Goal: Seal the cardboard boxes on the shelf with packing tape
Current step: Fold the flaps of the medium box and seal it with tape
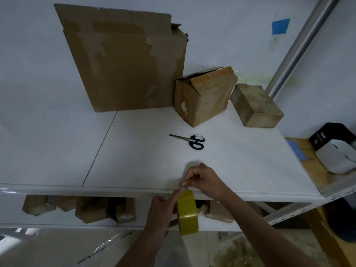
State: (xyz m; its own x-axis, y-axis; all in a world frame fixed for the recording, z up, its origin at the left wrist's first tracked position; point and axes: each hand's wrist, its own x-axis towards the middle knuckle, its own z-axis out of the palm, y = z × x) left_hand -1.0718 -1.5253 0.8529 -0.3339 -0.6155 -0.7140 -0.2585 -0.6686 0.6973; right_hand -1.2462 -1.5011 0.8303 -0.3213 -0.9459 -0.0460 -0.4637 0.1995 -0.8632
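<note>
A yellowish roll of packing tape (187, 212) hangs in front of the shelf's front edge, gripped by my left hand (163, 207). Just above the roll, my right hand (202, 179) pinches the tape's loose end with fingertips. On the white shelf (134, 151) stand three cardboard boxes: a large flat one (125, 60) at the back, a medium one (204, 97) with its top flap ajar, and a small closed one (256, 106) to the right. Both hands are well in front of the boxes.
Black-handled scissors (189, 140) lie on the shelf between my hands and the boxes. More cardboard boxes (90, 209) sit on the lower shelf. A white device (337, 157) and black box (331, 133) rest on a wooden table at right. A metal upright (296, 47) rises at the back right.
</note>
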